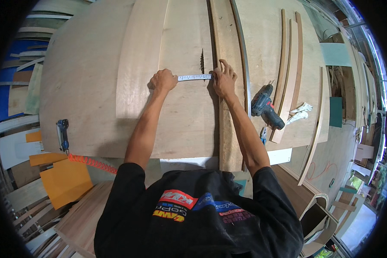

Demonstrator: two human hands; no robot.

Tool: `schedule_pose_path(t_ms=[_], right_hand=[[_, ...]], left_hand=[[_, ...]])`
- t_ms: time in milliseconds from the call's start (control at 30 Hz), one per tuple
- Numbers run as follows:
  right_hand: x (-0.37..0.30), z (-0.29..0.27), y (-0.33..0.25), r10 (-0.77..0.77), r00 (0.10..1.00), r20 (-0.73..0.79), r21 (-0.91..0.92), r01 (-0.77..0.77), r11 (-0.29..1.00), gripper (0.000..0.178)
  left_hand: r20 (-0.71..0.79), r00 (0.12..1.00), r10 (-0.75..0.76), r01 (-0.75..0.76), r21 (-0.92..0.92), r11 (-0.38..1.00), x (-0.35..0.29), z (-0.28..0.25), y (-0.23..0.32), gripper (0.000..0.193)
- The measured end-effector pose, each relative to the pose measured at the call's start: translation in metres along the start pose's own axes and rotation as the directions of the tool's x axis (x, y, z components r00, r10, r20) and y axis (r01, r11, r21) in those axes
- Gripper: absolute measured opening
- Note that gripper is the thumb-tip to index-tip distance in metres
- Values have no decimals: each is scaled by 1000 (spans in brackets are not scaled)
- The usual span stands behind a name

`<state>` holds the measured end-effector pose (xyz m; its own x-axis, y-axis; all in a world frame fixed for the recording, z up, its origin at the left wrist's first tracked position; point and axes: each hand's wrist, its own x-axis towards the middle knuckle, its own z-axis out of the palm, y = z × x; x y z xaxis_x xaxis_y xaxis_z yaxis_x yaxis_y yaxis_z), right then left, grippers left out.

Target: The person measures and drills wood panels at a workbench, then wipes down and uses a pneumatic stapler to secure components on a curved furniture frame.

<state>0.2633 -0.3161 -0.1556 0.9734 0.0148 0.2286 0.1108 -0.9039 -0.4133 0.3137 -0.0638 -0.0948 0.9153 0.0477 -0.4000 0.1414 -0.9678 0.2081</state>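
A white tape measure (194, 78) is stretched across the plywood table (81, 86), between my two hands. My left hand (163, 81) is closed round its left end, over the edge of a flat wooden board (137, 56). With thumb and fingers, my right hand (224, 81) pinches the tape's right end against a long wooden beam (230, 137); its other fingers are partly raised. A toothed saw blade (202, 60) sticks up through the tabletop just beyond the tape. Whatever lies inside my left fist is hidden.
Right of the beam lie a cordless drill (265, 105), pliers (263, 135), white gloves (300, 112) and several wooden strips (290, 69). At the left edge rests an air blow gun (62, 134) with a coiled orange hose (92, 162). Wood offcuts (66, 180) are piled at the left.
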Motion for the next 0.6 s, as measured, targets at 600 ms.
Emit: schedule_pose_path(t_ms=[600], right_hand=[[6, -3, -13, 36, 999, -38, -2, -36, 999, 15]], left_hand=[[-18, 993, -113, 112, -62, 992, 2, -3, 8, 31]])
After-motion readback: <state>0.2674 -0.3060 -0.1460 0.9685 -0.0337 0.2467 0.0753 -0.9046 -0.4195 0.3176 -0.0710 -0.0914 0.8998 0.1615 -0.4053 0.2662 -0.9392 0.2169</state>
